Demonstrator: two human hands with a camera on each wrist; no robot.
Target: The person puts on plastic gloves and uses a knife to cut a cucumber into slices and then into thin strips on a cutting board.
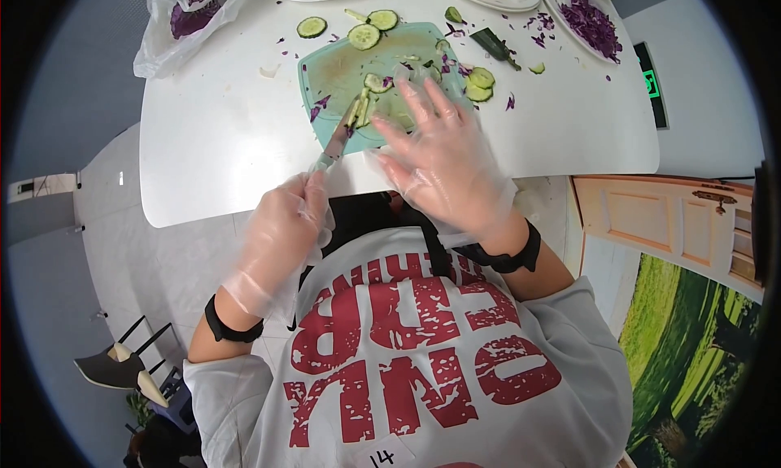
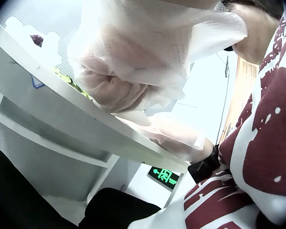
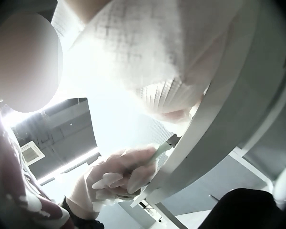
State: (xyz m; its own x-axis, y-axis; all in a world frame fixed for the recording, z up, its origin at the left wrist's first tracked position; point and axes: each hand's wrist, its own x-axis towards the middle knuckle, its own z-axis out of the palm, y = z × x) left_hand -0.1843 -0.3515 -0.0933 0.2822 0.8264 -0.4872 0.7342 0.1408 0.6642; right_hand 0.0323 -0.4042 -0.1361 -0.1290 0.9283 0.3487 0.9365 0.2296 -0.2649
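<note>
My left hand (image 1: pixel 281 220), in a clear plastic glove, grips the pale green handle of a knife (image 1: pixel 337 142) at the table's near edge. The blade points forward over the light green cutting board (image 1: pixel 321 71), beside some thin cucumber strips (image 1: pixel 362 110). My gloved right hand (image 1: pixel 439 163) is over the board's right part, fingers spread and fairly straight, hiding some of what lies beneath. A cucumber slice (image 1: pixel 376 83) and purple cabbage shreds (image 1: pixel 320 106) lie on the board. In the right wrist view the knife handle (image 3: pixel 159 151) shows in my left fist.
Cucumber slices (image 1: pixel 311 27) lie behind the board, and more slices (image 1: pixel 480 84) to its right. A cucumber end piece (image 1: pixel 494 48) is farther right. Shredded purple cabbage (image 1: pixel 592 28) fills a plate at the back right; a plastic bag (image 1: pixel 154 49) holds cabbage at the back left.
</note>
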